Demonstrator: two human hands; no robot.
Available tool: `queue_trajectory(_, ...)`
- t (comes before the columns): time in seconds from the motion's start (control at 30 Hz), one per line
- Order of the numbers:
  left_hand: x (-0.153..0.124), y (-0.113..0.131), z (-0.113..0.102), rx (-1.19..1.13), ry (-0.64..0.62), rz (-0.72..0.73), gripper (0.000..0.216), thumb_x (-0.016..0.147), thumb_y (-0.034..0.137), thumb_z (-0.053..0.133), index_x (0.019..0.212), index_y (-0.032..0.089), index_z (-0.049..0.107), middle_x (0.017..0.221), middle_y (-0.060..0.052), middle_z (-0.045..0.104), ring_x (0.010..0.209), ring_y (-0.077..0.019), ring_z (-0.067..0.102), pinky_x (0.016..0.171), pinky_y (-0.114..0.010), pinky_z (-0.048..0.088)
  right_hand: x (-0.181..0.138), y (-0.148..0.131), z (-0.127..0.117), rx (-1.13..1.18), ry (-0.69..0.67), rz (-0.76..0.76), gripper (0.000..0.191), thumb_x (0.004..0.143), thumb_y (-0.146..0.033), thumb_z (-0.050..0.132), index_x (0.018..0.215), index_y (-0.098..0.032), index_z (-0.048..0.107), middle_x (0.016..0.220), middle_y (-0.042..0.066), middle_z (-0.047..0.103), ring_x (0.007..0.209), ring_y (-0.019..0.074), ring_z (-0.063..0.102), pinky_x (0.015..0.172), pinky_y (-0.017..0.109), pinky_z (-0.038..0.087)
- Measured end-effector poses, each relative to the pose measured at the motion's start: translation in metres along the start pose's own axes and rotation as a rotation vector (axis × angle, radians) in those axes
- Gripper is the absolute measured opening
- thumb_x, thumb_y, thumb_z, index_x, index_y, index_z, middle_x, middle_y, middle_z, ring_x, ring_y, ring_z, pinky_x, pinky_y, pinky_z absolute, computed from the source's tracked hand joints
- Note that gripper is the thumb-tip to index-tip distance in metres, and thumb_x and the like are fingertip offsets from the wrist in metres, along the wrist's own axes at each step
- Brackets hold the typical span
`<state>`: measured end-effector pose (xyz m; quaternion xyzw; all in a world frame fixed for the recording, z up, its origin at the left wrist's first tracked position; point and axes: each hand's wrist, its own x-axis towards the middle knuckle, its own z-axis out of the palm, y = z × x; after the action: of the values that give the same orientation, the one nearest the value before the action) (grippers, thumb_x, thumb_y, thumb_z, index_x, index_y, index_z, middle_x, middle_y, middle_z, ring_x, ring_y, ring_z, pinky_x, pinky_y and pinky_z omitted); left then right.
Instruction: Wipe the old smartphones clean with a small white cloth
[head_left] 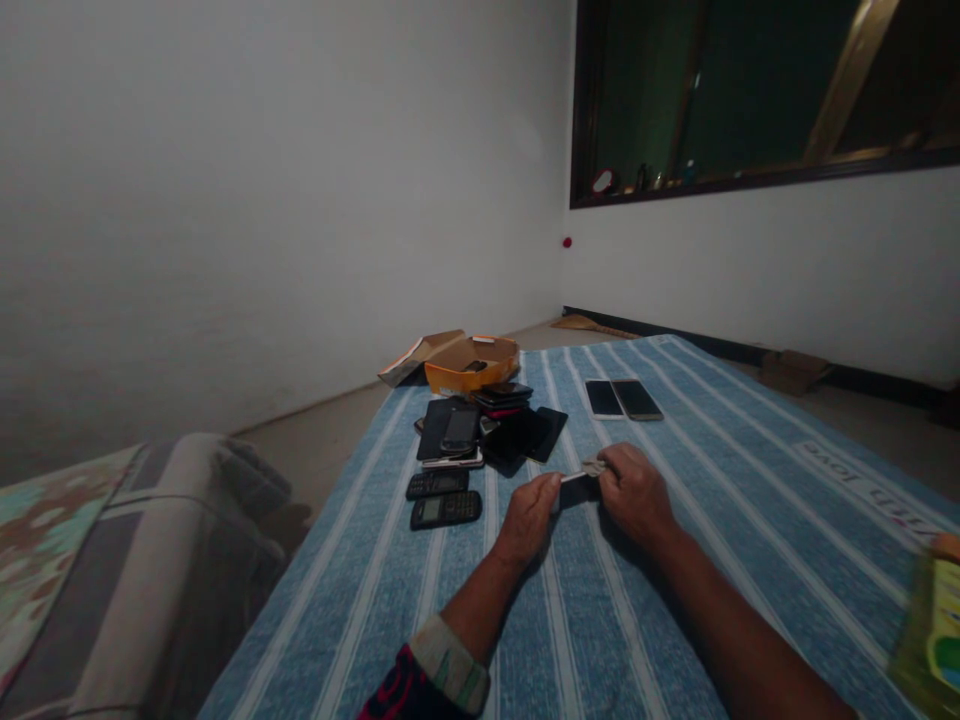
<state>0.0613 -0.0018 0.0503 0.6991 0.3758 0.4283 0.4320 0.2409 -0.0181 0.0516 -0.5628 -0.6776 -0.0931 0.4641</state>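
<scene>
Holding white-edged device (pixel 575 478) between hands (pixel 529 515), both stretched forward, close together.

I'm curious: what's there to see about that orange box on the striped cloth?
The orange box looks like cardboard, brown inside. It sits open near the far left corner of the blue striped cloth, a flap spread out to the left. At least one dark item lies inside. A stack of dark phones lies just in front; whether they touch is unclear.
</scene>
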Motion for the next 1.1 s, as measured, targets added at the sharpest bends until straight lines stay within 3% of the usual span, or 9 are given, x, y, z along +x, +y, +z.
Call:
queue_trajectory(0.33, 0.000, 0.002, 0.002, -0.033, 0.002, 0.028, 0.047, 0.094, 0.054, 0.045, 0.085, 0.014, 0.068, 0.083, -0.006, 0.068, 0.081, -0.0209, 0.059, 0.080, -0.032, 0.047, -0.009, -0.029, 0.013, 0.077, -0.004, -0.171, 0.020, 0.082, -0.006, 0.044, 0.080, -0.021, 0.057, 0.080, 0.006, 0.059, 0.082, 0.0233, 0.054, 0.076, 0.034, 0.045)
queue_trajectory(0.67, 0.000, 0.004, 0.000, -0.004, 0.026, -0.002, 0.044, 0.092, 0.053, 0.046, 0.073, 0.017, 0.059, 0.070, -0.001, 0.057, 0.070, -0.0170, 0.051, 0.070, -0.030, 0.043, -0.011, -0.031, 0.015, 0.066, 0.026, -0.210, 0.021, 0.083, -0.004, 0.043, 0.082, -0.020, 0.057, 0.081, 0.007, 0.059, 0.083, 0.0237, 0.053, 0.076, 0.034, 0.045)
queue_trajectory(1.1, -0.020, 0.012, -0.004, 0.043, 0.051, -0.012, 0.047, 0.092, 0.058, 0.044, 0.072, 0.018, 0.058, 0.068, -0.001, 0.057, 0.067, -0.0165, 0.050, 0.068, -0.030, 0.043, -0.021, -0.045, 0.011, 0.078, 0.014, -0.243, 0.021, 0.081, -0.002, 0.044, 0.082, -0.019, 0.056, 0.079, 0.006, 0.056, 0.080, 0.0229, 0.051, 0.073, 0.034, 0.044)
